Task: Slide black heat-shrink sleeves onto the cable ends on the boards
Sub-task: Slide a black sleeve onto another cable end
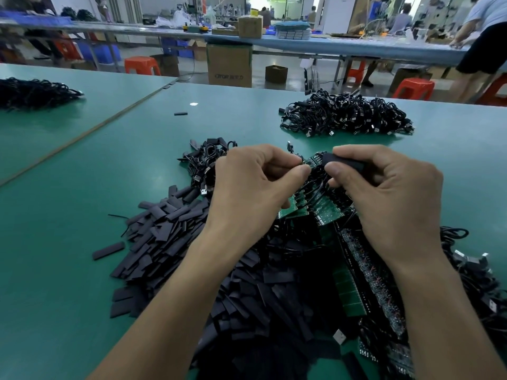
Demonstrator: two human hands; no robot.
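My right hand (384,187) pinches a black heat-shrink sleeve (343,161) between thumb and fingers, its open end pointing left at a small green board (314,159). My left hand (255,185) pinches that board's end and its thin black cable. Below my hands lie green board strips (326,209) with black cables soldered on. A big heap of flat black sleeves (170,237) spreads to the left and under my forearms.
A pile of black USB cables (345,113) lies at the back right, another (35,91) at the far left. More boards and cables (384,292) lie under my right forearm. A loose sleeve (180,113) sits on the green table (68,215). People work at benches behind.
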